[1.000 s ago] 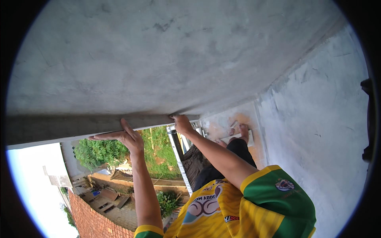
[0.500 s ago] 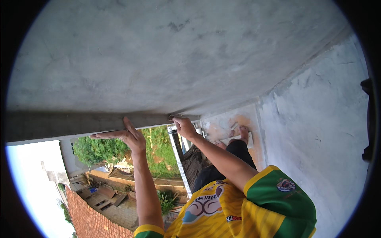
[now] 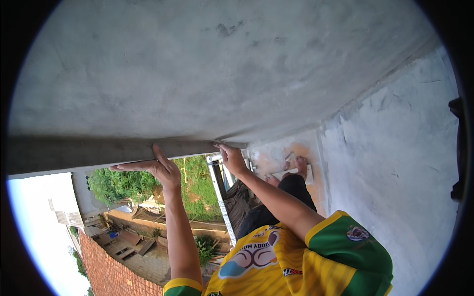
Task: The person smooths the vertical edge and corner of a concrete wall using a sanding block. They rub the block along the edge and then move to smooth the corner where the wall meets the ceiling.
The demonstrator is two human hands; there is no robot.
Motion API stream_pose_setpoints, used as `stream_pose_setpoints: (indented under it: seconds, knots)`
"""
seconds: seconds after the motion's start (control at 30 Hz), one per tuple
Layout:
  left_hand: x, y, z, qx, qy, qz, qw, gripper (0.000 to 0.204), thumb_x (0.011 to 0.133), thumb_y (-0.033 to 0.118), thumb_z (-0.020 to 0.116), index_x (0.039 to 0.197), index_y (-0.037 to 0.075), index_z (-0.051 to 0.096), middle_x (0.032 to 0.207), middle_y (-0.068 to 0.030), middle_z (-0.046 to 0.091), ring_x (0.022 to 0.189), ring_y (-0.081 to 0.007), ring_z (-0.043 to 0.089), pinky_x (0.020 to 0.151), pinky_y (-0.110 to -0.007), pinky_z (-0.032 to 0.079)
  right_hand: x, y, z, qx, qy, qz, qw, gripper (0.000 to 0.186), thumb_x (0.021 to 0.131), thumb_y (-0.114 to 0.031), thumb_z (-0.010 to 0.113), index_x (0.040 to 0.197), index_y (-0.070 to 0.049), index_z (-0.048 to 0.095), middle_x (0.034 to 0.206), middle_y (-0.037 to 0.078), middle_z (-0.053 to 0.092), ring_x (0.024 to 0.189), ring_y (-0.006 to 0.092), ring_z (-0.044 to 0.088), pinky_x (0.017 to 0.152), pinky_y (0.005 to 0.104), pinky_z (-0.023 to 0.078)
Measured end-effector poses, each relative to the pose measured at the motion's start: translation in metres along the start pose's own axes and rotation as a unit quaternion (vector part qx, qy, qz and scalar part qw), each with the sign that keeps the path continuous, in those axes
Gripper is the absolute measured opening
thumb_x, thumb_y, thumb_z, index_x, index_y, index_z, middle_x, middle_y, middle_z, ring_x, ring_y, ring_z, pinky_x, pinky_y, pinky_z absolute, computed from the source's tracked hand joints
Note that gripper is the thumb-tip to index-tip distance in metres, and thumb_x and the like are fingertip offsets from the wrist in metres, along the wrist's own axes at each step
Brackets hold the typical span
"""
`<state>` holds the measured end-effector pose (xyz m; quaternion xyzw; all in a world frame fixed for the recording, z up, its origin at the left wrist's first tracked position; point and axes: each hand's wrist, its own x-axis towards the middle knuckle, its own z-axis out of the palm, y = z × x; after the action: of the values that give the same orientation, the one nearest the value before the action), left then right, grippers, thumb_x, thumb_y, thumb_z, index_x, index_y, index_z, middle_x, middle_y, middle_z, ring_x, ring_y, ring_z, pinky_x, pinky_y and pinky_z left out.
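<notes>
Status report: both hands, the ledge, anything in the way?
Left hand open, thumb against grey ledge. Right hand at ledge, curled; anything held unclear. Green plants beyond, clear of hands.

I'm remotely viewing a grey wall standing at three o'clock, bright sky glowing at eight, and an orange tiled roof sloping around half past seven.

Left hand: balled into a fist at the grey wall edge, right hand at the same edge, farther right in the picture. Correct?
No: the head view shows the left hand open, thumb spread away from the straight fingers. The rest stands: it is at the grey wall edge, the right hand at the same edge, farther right.
</notes>
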<state>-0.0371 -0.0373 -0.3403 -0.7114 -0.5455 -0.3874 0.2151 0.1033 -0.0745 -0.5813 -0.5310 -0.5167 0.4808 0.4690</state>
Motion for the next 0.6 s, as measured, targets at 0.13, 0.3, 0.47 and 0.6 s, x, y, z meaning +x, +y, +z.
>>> stream_pose_setpoints:
  seconds: [0.13, 0.3, 0.47, 0.6]
  knots:
    - [0.0, -0.003, -0.002, -0.004, -0.001, 0.007, 1.0, 0.103, 0.115, 0.017, 0.049, 0.161, 0.005, -0.042, 0.166, -0.0309, -0.046, 0.155, -0.0469, -0.04, 0.128, -0.066, -0.01, 0.017, 0.022, 0.016, -0.055, 0.077, -0.032, 0.995, 0.027, 0.1, 0.003, 0.06, 0.121, -0.001, 0.076, 0.099, 0.027, 0.077, 0.081, 0.0431, 0.075, 0.071, 0.0493, 0.057]
    - [-0.002, -0.006, -0.001, 0.004, -0.002, 0.002, 1.0, 0.104, 0.115, 0.018, 0.049, 0.16, 0.003, -0.042, 0.167, -0.0317, -0.044, 0.155, -0.0475, -0.039, 0.129, -0.066, -0.009, 0.025, 0.025, 0.026, -0.041, 0.011, -0.013, 0.999, 0.027, 0.096, 0.006, 0.059, 0.117, 0.003, 0.075, 0.099, 0.027, 0.076, 0.09, 0.0472, 0.074, 0.078, 0.0524, 0.059]
    - [-0.003, -0.005, 0.001, -0.006, 0.004, -0.014, 1.0, 0.104, 0.114, 0.019, 0.049, 0.16, 0.003, -0.043, 0.166, -0.0317, -0.045, 0.156, -0.0479, -0.038, 0.129, -0.065, -0.008, -0.005, 0.031, 0.007, 0.016, 0.136, -0.018, 0.99, 0.02, 0.104, -0.001, 0.063, 0.119, -0.004, 0.076, 0.102, 0.024, 0.078, 0.079, 0.0397, 0.076, 0.065, 0.0453, 0.055]
    - [-0.001, -0.005, 0.0, -0.012, 0.0, -0.004, 1.0, 0.103, 0.115, 0.018, 0.048, 0.16, 0.003, -0.042, 0.166, -0.0308, -0.047, 0.156, -0.0475, -0.038, 0.129, -0.065, -0.007, 0.01, 0.05, 0.026, -0.054, 0.107, 0.033, 0.992, 0.019, 0.105, -0.004, 0.06, 0.117, -0.002, 0.075, 0.104, 0.024, 0.078, 0.093, 0.0458, 0.075, 0.078, 0.0545, 0.058]
